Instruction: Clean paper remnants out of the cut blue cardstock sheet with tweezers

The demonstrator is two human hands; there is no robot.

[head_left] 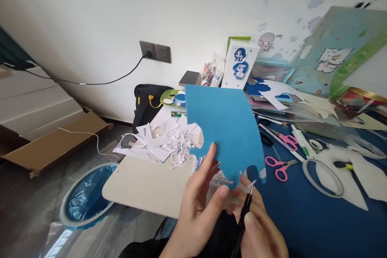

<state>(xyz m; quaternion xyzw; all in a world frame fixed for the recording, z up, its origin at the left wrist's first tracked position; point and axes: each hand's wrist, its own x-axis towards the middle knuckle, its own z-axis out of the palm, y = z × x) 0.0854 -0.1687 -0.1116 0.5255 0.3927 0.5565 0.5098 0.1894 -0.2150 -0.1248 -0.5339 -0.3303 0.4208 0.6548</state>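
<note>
My left hand (pixel 199 205) grips a blue sheet (pixel 225 121) by its lower edge, thumb in front and index finger laid along it. The sheet stands raised above the table, with curved cut-outs along its left and lower edges. In my right hand (pixel 263 221) is a pair of slim black tweezers (pixel 245 207), pointing up, held between thumb and fingers. At their fine tips is a small whitish scrap (pixel 251 184), just below the sheet's lower edge. Part of my right hand's fingers lies behind the tweezers and the sheet.
Paper scraps (pixel 178 143) pile on the pale board (pixel 136 185) at left. Pink scissors (pixel 281 168), a tape roll (pixel 323 178) and white offcuts (pixel 344 165) lie on the blue tabletop (pixel 302 225) at right. A lined bin (pixel 87 197) stands on the floor.
</note>
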